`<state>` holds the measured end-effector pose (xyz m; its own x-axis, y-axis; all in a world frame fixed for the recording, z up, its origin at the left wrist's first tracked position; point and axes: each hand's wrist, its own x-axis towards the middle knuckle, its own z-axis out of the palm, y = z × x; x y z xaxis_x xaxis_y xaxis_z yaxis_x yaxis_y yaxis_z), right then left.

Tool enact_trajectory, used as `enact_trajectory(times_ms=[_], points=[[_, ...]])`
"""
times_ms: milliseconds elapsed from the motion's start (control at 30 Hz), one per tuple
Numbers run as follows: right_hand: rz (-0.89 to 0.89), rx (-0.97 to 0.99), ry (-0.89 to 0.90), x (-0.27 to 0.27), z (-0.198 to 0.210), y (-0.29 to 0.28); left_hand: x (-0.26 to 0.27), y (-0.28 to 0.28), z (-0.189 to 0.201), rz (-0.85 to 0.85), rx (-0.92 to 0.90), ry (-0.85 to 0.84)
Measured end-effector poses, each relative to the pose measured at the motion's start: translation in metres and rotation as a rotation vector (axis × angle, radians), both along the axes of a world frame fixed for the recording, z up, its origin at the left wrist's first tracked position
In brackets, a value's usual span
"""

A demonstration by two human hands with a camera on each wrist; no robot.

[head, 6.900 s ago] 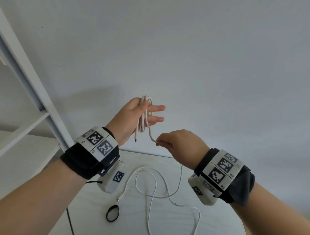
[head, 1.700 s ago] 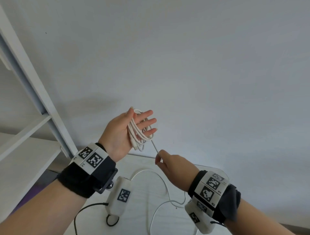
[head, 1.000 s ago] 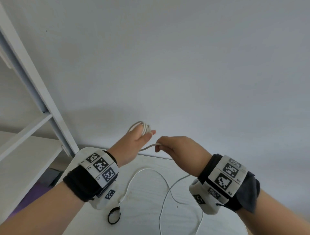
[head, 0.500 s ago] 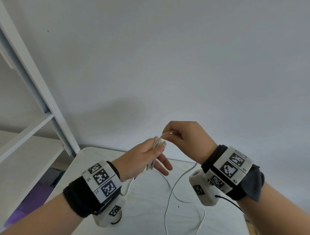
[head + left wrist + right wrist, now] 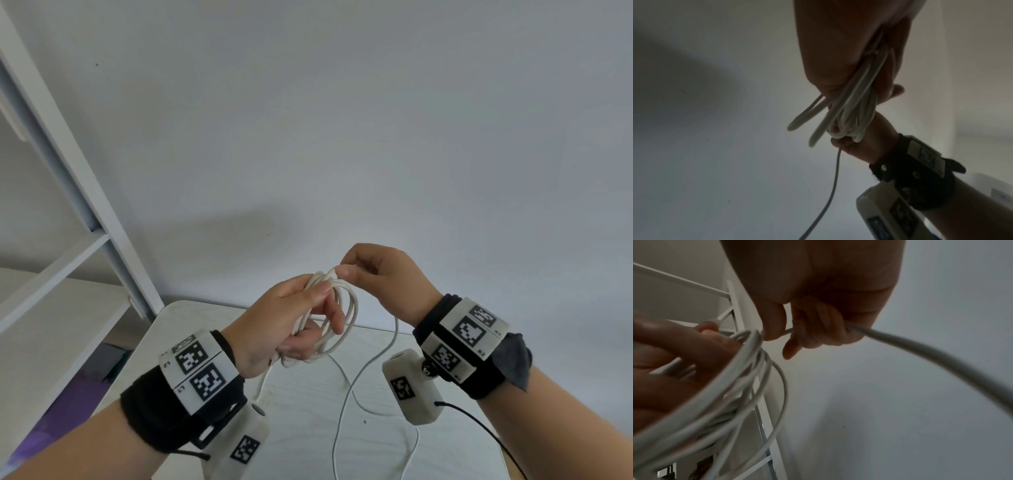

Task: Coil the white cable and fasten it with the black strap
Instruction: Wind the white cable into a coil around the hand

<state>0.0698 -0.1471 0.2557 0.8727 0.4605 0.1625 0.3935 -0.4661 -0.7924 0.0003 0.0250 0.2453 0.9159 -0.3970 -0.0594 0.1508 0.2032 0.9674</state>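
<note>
Several loops of the white cable (image 5: 346, 315) hang from my left hand (image 5: 294, 322), which grips the bundle with thumb on top, above the table. In the left wrist view the loops (image 5: 851, 104) run through the curled fingers. My right hand (image 5: 373, 274) pinches the free strand right at the top of the coil; in the right wrist view that strand (image 5: 920, 347) passes through its curled fingers. The rest of the cable (image 5: 346, 397) trails down onto the table. The black strap is hidden behind my left wrist.
A white table (image 5: 294, 411) lies below my hands, against a plain grey wall. A white shelf frame (image 5: 78, 192) stands at the left. Black leads run from the wrist cameras (image 5: 411, 390).
My right hand has laid another turn over the coil at the left thumb. The loops now hang wider below my left hand; both hands sit slightly higher in view.
</note>
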Motion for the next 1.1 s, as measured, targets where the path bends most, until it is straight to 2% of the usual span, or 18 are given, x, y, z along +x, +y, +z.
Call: enact_trajectory(times_ms=[200, 267, 433, 567, 700, 800, 933, 1100], points=[[-0.033, 0.024, 0.18, 0.005, -0.023, -0.005, 0.008, 0.013, 0.008, 0.02, -0.401, 0.151], [-0.045, 0.021, 0.224, 0.005, -0.03, -0.009, 0.013, 0.02, 0.015, 0.039, -0.484, 0.147], [-0.125, 0.087, 0.211, 0.004, -0.037, -0.01, 0.027, 0.033, 0.025, 0.138, -0.608, 0.095], [-0.099, 0.018, 0.16, 0.0, -0.039, -0.006, 0.035, 0.036, 0.023, 0.19, -0.679, 0.075], [-0.087, -0.133, 0.175, -0.005, -0.047, -0.011, 0.042, 0.049, 0.028, 0.25, -0.752, 0.036], [-0.105, -0.24, 0.154, -0.011, -0.054, -0.02, 0.049, 0.064, 0.038, 0.378, -0.685, -0.027], [-0.063, -0.399, 0.002, -0.022, -0.048, -0.017, 0.049, 0.058, 0.035, 0.6, -0.402, -0.118], [-0.037, -0.392, -0.132, -0.032, -0.038, -0.001, 0.044, 0.04, 0.022, 0.666, -0.219, -0.159]])
